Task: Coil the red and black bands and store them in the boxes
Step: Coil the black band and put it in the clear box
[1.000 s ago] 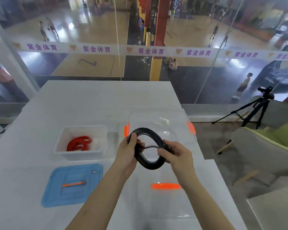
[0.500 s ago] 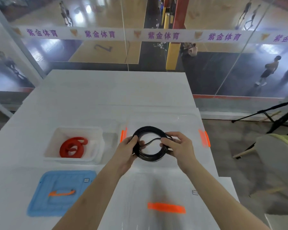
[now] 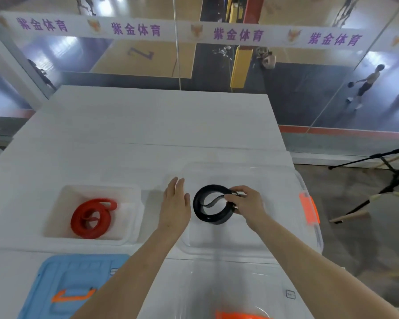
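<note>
Black band [image 3: 211, 207], coiled, pinched by right hand [image 3: 245, 202] over the clear box [image 3: 309, 180]; left hand [image 3: 175, 203] spread, empty; release should follow; red band [image 3: 91, 218] already boxed.

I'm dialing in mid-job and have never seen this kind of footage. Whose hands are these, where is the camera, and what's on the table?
There is no machine: a person wears a camera on the head, looking down at their own bare hands. The right hand pinches the coiled black band over the clear box. The left hand is open and flat beside it, holding nothing. On the white table, a white box already holds the coiled red band. A blue lid and a clear lid lie nearer the person.
</note>
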The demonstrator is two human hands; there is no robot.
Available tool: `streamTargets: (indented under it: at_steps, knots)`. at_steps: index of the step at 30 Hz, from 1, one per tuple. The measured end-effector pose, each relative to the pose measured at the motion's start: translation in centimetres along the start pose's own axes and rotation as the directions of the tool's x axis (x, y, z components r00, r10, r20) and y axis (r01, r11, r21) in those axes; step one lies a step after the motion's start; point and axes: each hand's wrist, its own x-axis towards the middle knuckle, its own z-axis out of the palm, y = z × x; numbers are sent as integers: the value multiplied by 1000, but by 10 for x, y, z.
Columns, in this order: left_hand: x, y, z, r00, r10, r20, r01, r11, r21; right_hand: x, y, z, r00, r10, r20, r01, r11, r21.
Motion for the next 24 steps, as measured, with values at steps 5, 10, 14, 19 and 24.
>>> streamTargets:
  at_steps: [5,10,14,19,24]
  knots:
    - [13,-7,14,998,16,57,-19,999,50,35,27,25,997,63,50,-60,997,-49]
    - [12,-13,18,998,11,60,-18,993,113,63,51,32,991,130,23,-129,990,-53]
    - [12,-16,17,999,9,39,-14,990,141,77,67,39,995,101,-18,-103,980,-168]
    - [11,-10,13,999,6,47,-12,990,144,88,76,43,996,86,-22,-89,951,-296]
    - [10,-8,14,999,15,45,-21,989,149,91,81,47,999,18,-50,-39,893,-448]
